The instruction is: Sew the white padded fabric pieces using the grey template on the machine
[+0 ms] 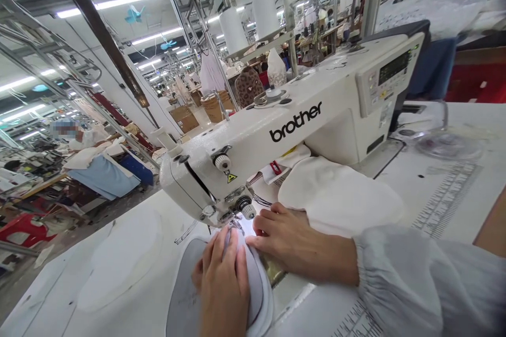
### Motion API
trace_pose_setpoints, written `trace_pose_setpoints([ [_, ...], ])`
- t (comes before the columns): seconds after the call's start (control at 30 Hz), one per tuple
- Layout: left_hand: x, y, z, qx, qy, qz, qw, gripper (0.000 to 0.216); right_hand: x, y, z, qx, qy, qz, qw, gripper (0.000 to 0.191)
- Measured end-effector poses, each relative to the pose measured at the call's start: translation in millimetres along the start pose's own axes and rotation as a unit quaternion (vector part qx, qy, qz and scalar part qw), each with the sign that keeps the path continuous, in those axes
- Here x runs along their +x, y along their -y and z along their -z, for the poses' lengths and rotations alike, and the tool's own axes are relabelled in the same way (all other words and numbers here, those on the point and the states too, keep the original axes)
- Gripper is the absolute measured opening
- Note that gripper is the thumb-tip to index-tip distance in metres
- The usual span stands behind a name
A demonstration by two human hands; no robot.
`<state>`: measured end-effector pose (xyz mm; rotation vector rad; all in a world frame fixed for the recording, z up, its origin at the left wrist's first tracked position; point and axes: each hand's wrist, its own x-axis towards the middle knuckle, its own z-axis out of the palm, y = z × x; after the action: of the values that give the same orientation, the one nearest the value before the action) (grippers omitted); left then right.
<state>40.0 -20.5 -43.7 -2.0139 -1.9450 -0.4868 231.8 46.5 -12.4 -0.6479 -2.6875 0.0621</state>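
Left hand (223,287) and right hand (288,239) close together, fingers spread flat and pressing down, no pinch, on a curved grey panel with white edging (185,305), its edge right under the presser foot (234,225) of a white Brother sewing machine (292,121), white cloth (336,195) heaped just behind the right hand

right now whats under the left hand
A grey fabric piece with a white rim lies under the left hand; what's beneath the palm itself is hidden.
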Motion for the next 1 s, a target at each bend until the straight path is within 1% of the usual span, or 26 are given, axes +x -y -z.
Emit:
trace_pose_setpoints([
  [0.13, 3, -4, 7, -0.007, 0.065, 0.023, 0.998, 0.045, -4, 2, 3, -0.008, -0.009, 0.029, 0.999, 0.019],
  [0.2, 5, 0, 14, -0.022, 0.095, 0.01, 0.995, 0.045, -10, 4, 7, 0.006, -0.014, 0.054, 0.998, 0.021],
  [0.27, 7, 9, 25, -0.042, 0.13, -0.034, 0.99, 0.043, -16, 7, 10, 0.032, -0.016, 0.077, 0.996, 0.023],
  [0.33, 8, 21, 34, -0.057, 0.179, -0.092, 0.978, 0.044, -22, 10, 12, 0.058, -0.027, 0.1, 0.993, 0.023],
  [0.4, 7, 33, 39, -0.065, 0.2, -0.143, 0.967, 0.046, -26, 12, 12, 0.072, -0.043, 0.124, 0.989, 0.025],
  [0.47, 3, 41, 37, -0.072, 0.166, -0.175, 0.968, 0.046, -28, 14, 12, 0.074, -0.051, 0.144, 0.986, 0.025],
  [0.53, -1, 45, 32, -0.075, 0.119, -0.197, 0.97, 0.045, -27, 15, 12, 0.066, -0.05, 0.157, 0.984, 0.026],
  [0.57, -3, 46, 30, -0.072, 0.105, -0.205, 0.97, 0.045, -27, 16, 12, 0.059, -0.047, 0.161, 0.984, 0.026],
  [0.67, -5, 43, 27, -0.056, 0.092, -0.212, 0.971, 0.044, -27, 17, 13, 0.034, -0.042, 0.167, 0.985, 0.028],
  [0.83, -1, 33, 34, -0.03, 0.09, -0.21, 0.973, 0.041, -27, 18, 13, 0.013, -0.044, 0.169, 0.985, 0.027],
  [1.0, 1, 30, 34, -0.018, 0.057, -0.22, 0.974, 0.037, -26, 17, 11, 0.018, -0.044, 0.163, 0.985, 0.025],
])
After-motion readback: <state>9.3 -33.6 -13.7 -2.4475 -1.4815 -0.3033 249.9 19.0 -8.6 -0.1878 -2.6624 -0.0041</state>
